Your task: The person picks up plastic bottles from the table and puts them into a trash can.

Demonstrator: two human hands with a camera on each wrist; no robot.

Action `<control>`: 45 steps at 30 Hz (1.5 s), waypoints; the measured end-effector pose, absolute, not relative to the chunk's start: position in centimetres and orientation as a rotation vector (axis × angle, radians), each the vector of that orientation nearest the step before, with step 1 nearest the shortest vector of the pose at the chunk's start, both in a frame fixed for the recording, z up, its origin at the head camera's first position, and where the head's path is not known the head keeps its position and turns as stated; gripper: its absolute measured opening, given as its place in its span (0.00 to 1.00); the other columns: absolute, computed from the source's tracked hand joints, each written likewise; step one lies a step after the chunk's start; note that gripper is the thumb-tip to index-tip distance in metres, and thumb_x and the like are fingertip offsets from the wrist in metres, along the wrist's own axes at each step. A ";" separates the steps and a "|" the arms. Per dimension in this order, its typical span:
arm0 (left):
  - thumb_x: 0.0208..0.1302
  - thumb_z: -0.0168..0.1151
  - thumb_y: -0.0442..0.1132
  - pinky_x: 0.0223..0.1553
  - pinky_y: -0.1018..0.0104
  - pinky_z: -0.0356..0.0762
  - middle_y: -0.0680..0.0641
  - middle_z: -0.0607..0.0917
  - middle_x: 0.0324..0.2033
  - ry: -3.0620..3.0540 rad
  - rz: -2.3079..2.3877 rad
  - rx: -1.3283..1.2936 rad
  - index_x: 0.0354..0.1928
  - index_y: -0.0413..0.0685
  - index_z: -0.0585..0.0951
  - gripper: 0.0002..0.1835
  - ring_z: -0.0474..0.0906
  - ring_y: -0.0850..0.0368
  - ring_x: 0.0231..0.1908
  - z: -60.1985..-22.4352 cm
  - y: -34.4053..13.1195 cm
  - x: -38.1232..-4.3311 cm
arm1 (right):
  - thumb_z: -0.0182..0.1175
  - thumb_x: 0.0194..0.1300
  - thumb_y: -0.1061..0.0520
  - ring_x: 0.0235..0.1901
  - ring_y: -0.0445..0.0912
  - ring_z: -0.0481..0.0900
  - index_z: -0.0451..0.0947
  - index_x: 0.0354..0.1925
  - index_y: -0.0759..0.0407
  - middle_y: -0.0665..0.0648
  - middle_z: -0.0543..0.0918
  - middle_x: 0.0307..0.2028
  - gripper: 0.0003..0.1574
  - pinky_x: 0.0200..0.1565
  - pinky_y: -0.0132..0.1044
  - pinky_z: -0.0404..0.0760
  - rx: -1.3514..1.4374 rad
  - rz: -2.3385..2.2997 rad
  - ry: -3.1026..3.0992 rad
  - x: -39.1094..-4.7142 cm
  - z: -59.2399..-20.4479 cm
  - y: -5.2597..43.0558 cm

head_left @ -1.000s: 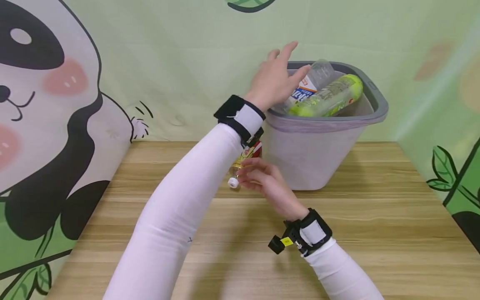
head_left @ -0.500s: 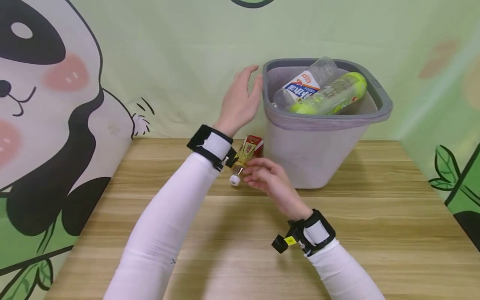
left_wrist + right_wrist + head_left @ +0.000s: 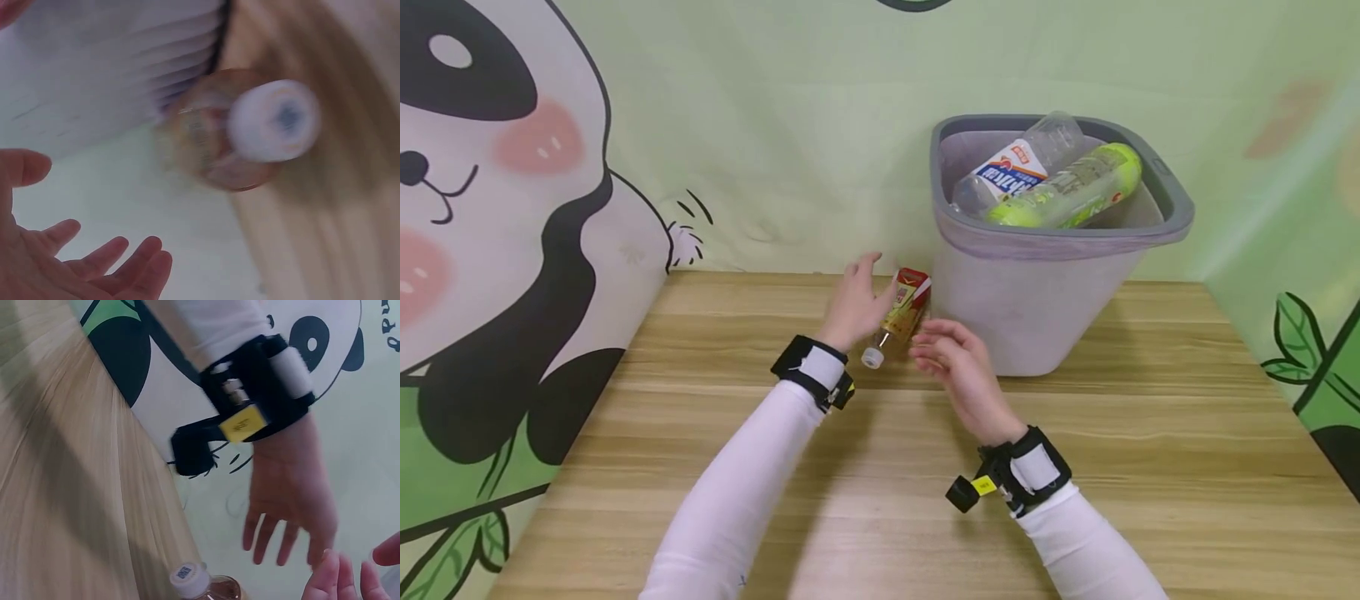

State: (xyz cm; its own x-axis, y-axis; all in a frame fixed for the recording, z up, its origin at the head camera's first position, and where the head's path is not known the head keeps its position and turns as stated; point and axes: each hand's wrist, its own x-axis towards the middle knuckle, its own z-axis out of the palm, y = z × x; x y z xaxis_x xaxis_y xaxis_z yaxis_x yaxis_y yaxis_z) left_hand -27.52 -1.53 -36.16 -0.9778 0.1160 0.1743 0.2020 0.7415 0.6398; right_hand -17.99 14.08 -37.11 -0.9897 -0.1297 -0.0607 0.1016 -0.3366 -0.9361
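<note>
A plastic bottle [image 3: 904, 305] with a red and yellow label lies on the table, its white cap [image 3: 872, 357] toward me. My left hand [image 3: 856, 305] hovers just left of it, fingers spread and holding nothing. In the left wrist view the bottle [image 3: 206, 140] looks blurred, cap facing the camera, apart from the fingers [image 3: 147, 265]. On the bottle's other side is my right hand [image 3: 958, 371], fingers loosely bent and nothing in them. The right wrist view shows my left hand [image 3: 290, 481] beyond the right fingers [image 3: 340, 578].
A light bin [image 3: 1015, 308] with a grey rim stands right behind my right hand. Inside are a clear bottle with a blue and white label [image 3: 1011, 169] and a green-labelled bottle [image 3: 1071, 187]. A panda-printed backdrop [image 3: 760, 167] encloses the wooden table [image 3: 880, 500].
My left hand has come from over the bin's left rim, down and left to beside the bottle. The right hand has shifted slightly right, away from the bottle's neck.
</note>
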 end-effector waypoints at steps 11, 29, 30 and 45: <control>0.61 0.60 0.51 0.45 0.46 0.77 0.32 0.72 0.54 -2.953 -0.947 -0.236 0.69 0.44 0.59 0.38 0.75 0.38 0.47 -41.2 -1.3 -25.8 | 0.41 0.66 0.67 0.54 0.54 0.71 0.60 0.60 0.65 0.61 0.70 0.51 0.24 0.56 0.38 0.73 0.164 -2.500 1.500 -18.3 -38.4 14.2; 0.60 0.63 0.37 0.62 0.49 0.65 0.29 0.69 0.59 -2.836 -1.246 -0.288 0.69 0.33 0.52 0.42 0.68 0.38 0.58 -43.9 -1.6 -25.6 | 0.40 0.63 0.69 0.54 0.54 0.67 0.54 0.65 0.68 0.61 0.67 0.51 0.31 0.66 0.47 0.62 0.243 -2.509 1.434 -18.5 -39.3 14.2; 0.60 0.63 0.35 0.64 0.49 0.63 0.29 0.68 0.60 -2.823 -1.286 -0.290 0.69 0.32 0.52 0.41 0.66 0.38 0.60 -43.9 -1.7 -25.5 | 0.40 0.63 0.69 0.54 0.54 0.68 0.54 0.65 0.69 0.60 0.67 0.50 0.30 0.65 0.46 0.62 0.241 -2.506 1.443 -18.5 -39.3 14.2; 0.66 0.57 0.35 0.40 0.52 0.81 0.31 0.65 0.61 -2.584 -1.959 -0.234 0.73 0.42 0.44 0.41 0.76 0.41 0.47 -44.8 -4.0 -20.6 | 0.47 0.64 0.66 0.62 0.61 0.61 0.50 0.71 0.63 0.69 0.60 0.63 0.38 0.66 0.50 0.62 0.052 -2.333 1.791 -18.7 -40.0 13.7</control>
